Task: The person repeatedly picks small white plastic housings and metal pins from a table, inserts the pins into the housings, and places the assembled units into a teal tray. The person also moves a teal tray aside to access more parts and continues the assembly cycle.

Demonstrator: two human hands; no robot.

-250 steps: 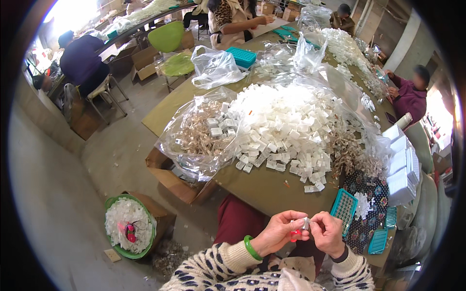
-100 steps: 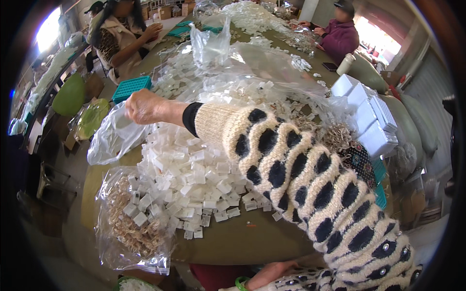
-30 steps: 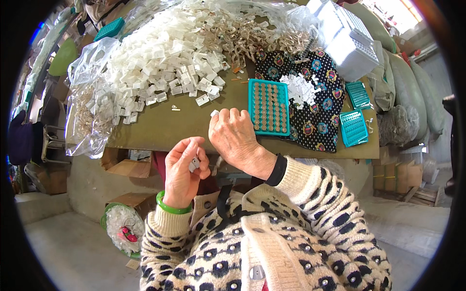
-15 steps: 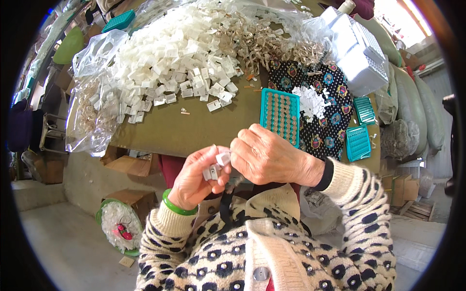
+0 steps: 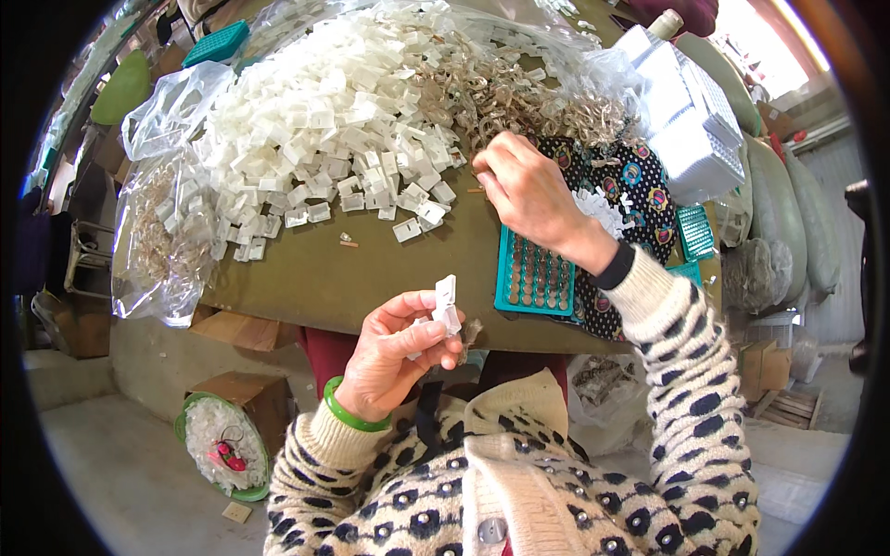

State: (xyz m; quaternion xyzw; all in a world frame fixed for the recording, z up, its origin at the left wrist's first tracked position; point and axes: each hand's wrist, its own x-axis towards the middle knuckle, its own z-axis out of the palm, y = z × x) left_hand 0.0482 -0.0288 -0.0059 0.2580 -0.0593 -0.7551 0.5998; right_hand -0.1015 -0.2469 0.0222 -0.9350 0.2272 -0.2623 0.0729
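Observation:
My left hand [image 5: 399,347], a green bangle at its wrist, is closed above the near table edge. Between thumb and fingers it holds small white plastic pieces [image 5: 446,301], one standing up above the fingertips. Beside those fingers is a blurred brownish bit [image 5: 471,335]. Farther out, my right hand [image 5: 533,195] reaches over a teal tray [image 5: 503,278] of small round metallic parts in rows. Its fingers are curled, with the tips at the near edge of a heap of brownish strip-like parts [image 5: 496,97]. What they grip, if anything, is hidden.
A large heap of white plastic pieces [image 5: 306,130] covers the table's far left, beside a clear plastic bag [image 5: 153,222]. Dark patterned cloth [image 5: 654,236] holds small white bits [image 5: 612,215]. At right stand stacked white trays [image 5: 691,120] and another teal tray [image 5: 695,232].
My right hand has left the left hand and moved away to the far side, over the teal tray to the brownish heap. The left hand keeps the white pieces, now held more upright.

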